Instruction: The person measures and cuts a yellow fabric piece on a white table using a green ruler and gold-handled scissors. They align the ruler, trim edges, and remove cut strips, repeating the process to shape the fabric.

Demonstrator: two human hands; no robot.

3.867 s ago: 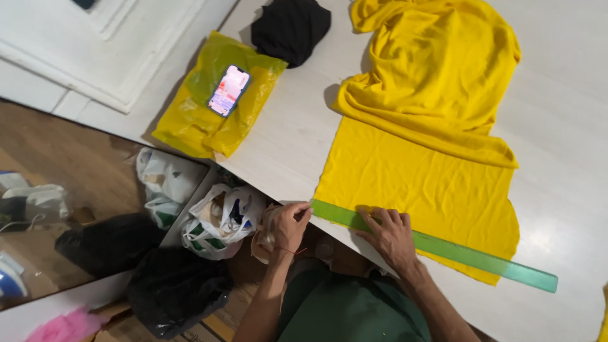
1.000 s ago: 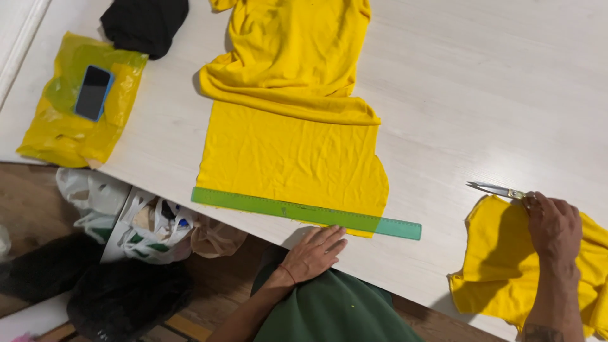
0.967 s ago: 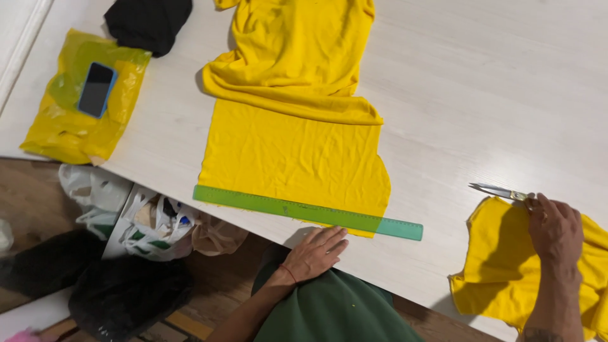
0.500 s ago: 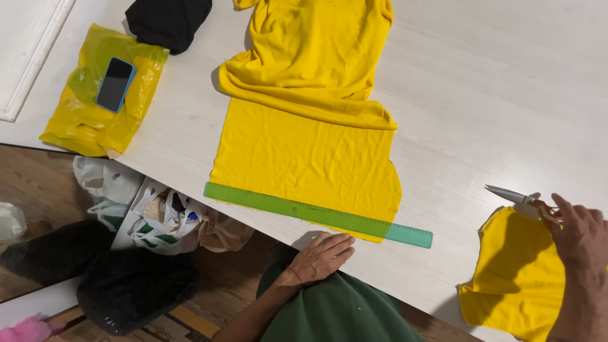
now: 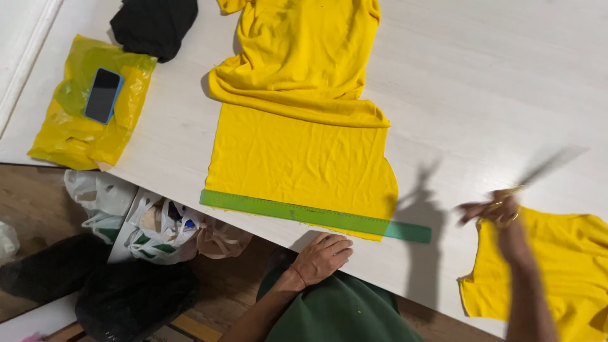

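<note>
The right hand [image 5: 500,212], blurred in motion, gripped scissors [image 5: 538,172] above the table [image 5: 494,76], their blades pointing toward two o'clock. The left hand [image 5: 324,256] rested open and flat at the table's near edge. The yellow cloth [image 5: 297,158] lay at nine o'clock from the scissors, nearer the left hand, with a green ruler [image 5: 304,215] along its near hem, long axis nine to three.

bright, even indoor light with one streak of motion blur

the pale tabletop [image 5: 494,82] is well lit without glare; the right hand [image 5: 500,209] and its scissors [image 5: 544,168] smear into blur, casting a dark shadow [image 5: 421,196] to their left, while the floor below the edge sits dim
</note>
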